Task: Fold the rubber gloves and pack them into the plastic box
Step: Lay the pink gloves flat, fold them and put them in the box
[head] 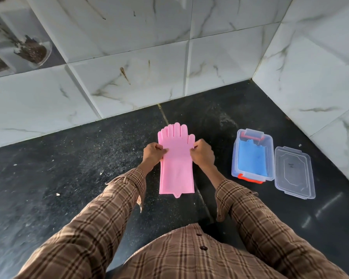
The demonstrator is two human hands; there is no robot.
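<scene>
A pink rubber glove [176, 170] lies flat and full length on the black counter, fingers pointing toward the tiled wall, cuff toward me. My left hand [153, 153] pinches its left edge at the palm. My right hand [203, 153] pinches its right edge just below the thumb. To the right stands the clear plastic box [235, 156] with orange latches, open. A folded blue glove [252, 160] lies inside it.
The box's clear lid [293, 175] lies flat on the counter right of the box. White marble-look tiled walls [129, 81] rise behind and at the right, meeting in a corner. The black counter [69, 168] stretches out to the left.
</scene>
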